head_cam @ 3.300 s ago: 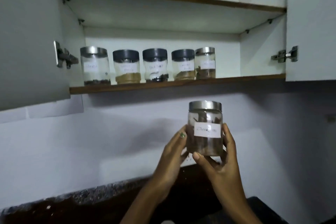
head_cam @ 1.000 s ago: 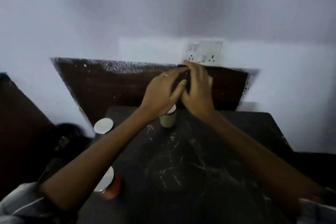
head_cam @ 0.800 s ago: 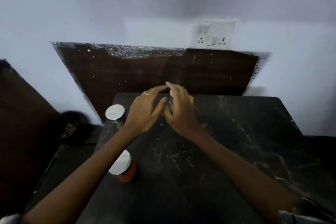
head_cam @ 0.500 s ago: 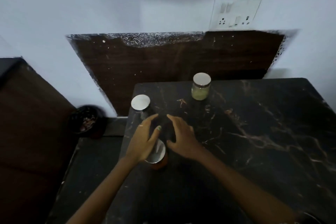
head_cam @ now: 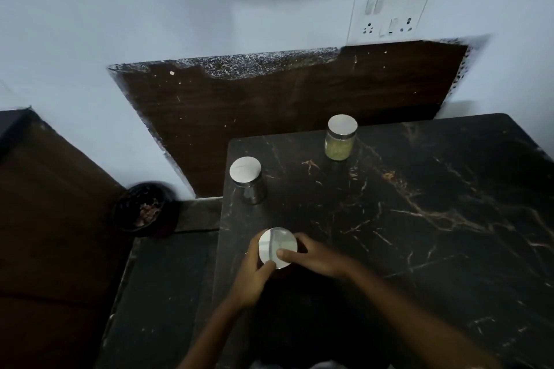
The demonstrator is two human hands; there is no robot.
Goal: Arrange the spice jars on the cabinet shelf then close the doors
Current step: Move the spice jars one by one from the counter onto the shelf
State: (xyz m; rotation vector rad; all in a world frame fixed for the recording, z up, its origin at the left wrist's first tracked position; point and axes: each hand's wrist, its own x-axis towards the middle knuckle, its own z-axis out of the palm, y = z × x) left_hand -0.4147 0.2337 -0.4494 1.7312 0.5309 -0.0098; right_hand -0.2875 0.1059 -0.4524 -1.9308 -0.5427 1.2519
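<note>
Black marble-patterned countertop carries three glass jars with round silver lids. Your left hand and right hand are both wrapped around the nearest jar at the counter's left edge, thumbs on its lid. Beyond stand a dark-filled jar and a yellow-green-filled jar, well apart. One black bowl sits lower left, and one white socket plate is on the wall.

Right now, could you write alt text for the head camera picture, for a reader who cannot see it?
Two bare hands, left hand and right hand, clasp a silver-lidded glass jar on a black marble counter. Behind stand a silver-lidded jar of dark contents and a silver-lidded jar of yellow-green spice.
</note>
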